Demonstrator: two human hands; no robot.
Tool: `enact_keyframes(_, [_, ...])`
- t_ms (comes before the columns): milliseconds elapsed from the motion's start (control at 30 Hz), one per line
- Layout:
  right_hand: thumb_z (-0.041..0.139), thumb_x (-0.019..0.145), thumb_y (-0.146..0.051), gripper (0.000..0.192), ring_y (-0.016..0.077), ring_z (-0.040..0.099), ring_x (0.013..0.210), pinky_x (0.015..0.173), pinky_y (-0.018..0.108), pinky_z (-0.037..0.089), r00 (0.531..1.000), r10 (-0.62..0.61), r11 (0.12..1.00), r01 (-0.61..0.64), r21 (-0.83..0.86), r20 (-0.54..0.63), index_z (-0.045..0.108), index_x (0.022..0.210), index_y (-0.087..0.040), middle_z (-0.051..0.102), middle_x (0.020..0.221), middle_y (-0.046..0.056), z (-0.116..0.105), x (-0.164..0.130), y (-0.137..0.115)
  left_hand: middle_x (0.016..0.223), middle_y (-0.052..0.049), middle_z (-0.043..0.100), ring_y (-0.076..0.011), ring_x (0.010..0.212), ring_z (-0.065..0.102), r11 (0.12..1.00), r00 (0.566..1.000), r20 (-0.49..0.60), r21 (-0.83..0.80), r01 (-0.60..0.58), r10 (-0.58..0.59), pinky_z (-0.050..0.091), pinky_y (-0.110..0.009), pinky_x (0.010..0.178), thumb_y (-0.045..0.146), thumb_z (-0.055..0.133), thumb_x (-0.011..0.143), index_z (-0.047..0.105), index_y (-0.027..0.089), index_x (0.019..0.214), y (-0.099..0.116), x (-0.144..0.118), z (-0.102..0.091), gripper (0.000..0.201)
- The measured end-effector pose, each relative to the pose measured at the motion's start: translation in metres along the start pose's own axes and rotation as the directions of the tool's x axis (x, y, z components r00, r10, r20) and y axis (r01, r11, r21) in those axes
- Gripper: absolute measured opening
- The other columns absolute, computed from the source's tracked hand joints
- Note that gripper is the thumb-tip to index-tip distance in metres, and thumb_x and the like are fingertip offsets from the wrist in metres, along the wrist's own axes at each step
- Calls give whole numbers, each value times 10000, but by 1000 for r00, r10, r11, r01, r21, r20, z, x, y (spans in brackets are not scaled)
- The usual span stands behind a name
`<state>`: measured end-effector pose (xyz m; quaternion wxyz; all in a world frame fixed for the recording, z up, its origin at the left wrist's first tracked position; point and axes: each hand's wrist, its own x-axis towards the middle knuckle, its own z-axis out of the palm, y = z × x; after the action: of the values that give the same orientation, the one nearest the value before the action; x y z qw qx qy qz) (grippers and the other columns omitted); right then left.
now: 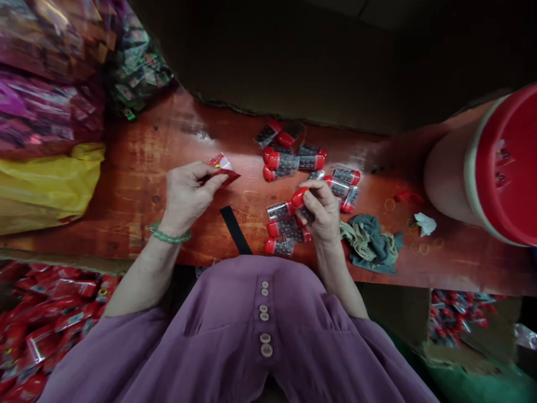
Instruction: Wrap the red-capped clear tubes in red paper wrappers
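Observation:
My left hand point(191, 190) is closed, thumb against fingers, on a small red printed packet point(224, 170) above the table. A green bangle circles that wrist. In my right hand point(322, 212) is a small clear tube with a red cap point(299, 197) and dark contents; the fingers cover part of it. Several similar red-capped tubes lie close by: one group point(283, 162) beyond the right hand, another point(281, 228) just left of it, and more point(346, 182) to its right. A black strip point(235, 229) lies on the table between my hands.
The reddish wooden table point(146, 151) holds a crumpled grey-green cloth point(373, 240), rubber bands and a red-lidded bucket point(461, 162) at right. Filled plastic bags point(50, 112) crowd the left. Red packets point(54, 313) fill a container lower left; a carton point(461, 319) of red-capped pieces stands lower right.

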<state>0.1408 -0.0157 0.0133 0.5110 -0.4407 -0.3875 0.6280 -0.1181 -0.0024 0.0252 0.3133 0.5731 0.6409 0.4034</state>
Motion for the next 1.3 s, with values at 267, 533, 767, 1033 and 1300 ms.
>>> enact_keyframes(267, [766, 817, -391, 213, 23, 378, 330, 306, 154, 234, 994, 52, 998, -54, 16, 101, 680, 932, -233, 590, 579, -83, 19, -2, -13, 675, -12, 697, -117, 606, 586, 968, 990, 144, -247, 41, -5, 453, -242, 577, 276, 779, 750, 735, 173, 700, 20, -27, 28, 123])
enact_keyframes(533, [806, 740, -529, 376, 33, 320, 368, 333, 181, 263, 992, 111, 991, -115, 68, 59, 630, 936, -261, 551, 614, -90, 32, 6, -11, 677, -13, 666, -112, 608, 569, 963, 980, 106, -228, -142, 170, 446, -242, 574, 225, 646, 847, 646, 180, 643, 14, -29, 33, 209])
enact_keyframes(767, [770, 770, -553, 386, 27, 303, 356, 328, 190, 259, 986, 158, 985, -161, 58, 54, 600, 961, -263, 528, 627, -95, 33, 6, -5, 706, -29, 652, -114, 617, 558, 954, 965, 136, -234, -187, 223, 441, -241, 571, 237, 568, 902, 604, 175, 648, 13, -32, 35, 264])
enact_keyframes(1033, [721, 843, -497, 325, 25, 493, 421, 339, 146, 320, 976, 210, 972, -215, 93, 58, 594, 995, -239, 624, 754, -63, 31, 7, 2, 704, -30, 628, -121, 640, 558, 934, 955, 196, -324, -150, 221, 461, -248, 610, 312, 557, 947, 646, 162, 736, 16, -31, 40, 274])
enact_keyframes(1300, [729, 837, -393, 369, 68, 637, 631, 436, 144, 469, 968, 224, 965, -236, 116, 111, 559, 1133, -252, 706, 1104, 33, 31, 8, 2, 900, -57, 736, -148, 817, 681, 906, 973, 163, -414, -86, 166, 552, -257, 736, 311, 596, 942, 748, 180, 855, 15, -34, 37, 219])
